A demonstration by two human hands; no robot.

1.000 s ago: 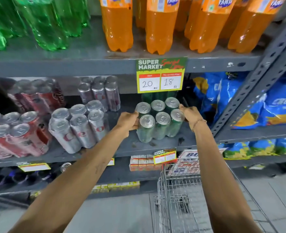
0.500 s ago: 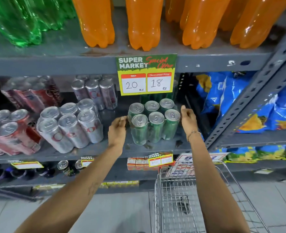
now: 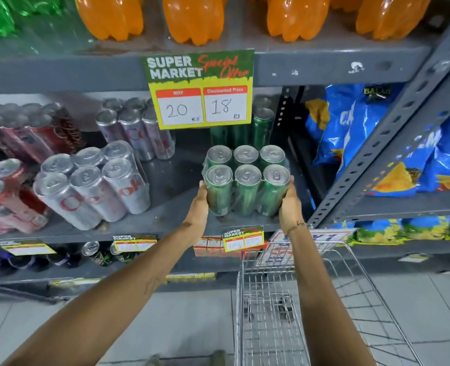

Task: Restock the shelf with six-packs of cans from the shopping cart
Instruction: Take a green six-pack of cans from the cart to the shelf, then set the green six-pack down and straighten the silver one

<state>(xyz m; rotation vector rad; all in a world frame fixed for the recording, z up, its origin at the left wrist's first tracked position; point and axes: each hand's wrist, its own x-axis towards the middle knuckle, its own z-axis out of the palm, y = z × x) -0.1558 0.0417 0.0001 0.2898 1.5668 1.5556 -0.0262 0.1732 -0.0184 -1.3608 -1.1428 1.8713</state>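
Note:
A shrink-wrapped six-pack of green cans [image 3: 245, 184] stands upright on the grey middle shelf [image 3: 177, 188], near its front edge. My left hand [image 3: 199, 205] presses against the pack's lower left side. My right hand [image 3: 289, 204], with a thin bracelet at the wrist, presses against its lower right side. Both hands clasp the pack between them. More green cans [image 3: 261, 128] stand behind it, partly hidden by a price sign. The wire shopping cart [image 3: 241, 286] is below my right arm.
A silver six-pack [image 3: 91, 186] leans to the left, with red packs [image 3: 1, 204] beyond it. The yellow price sign [image 3: 201, 88] hangs from the shelf above. A slotted steel upright [image 3: 393, 133] and blue chip bags [image 3: 350, 133] are on the right.
Half a second ago my hands were slightly off the pack with fingers spread; now both are lower and pressed on its sides. The view has come closer to the shelf.

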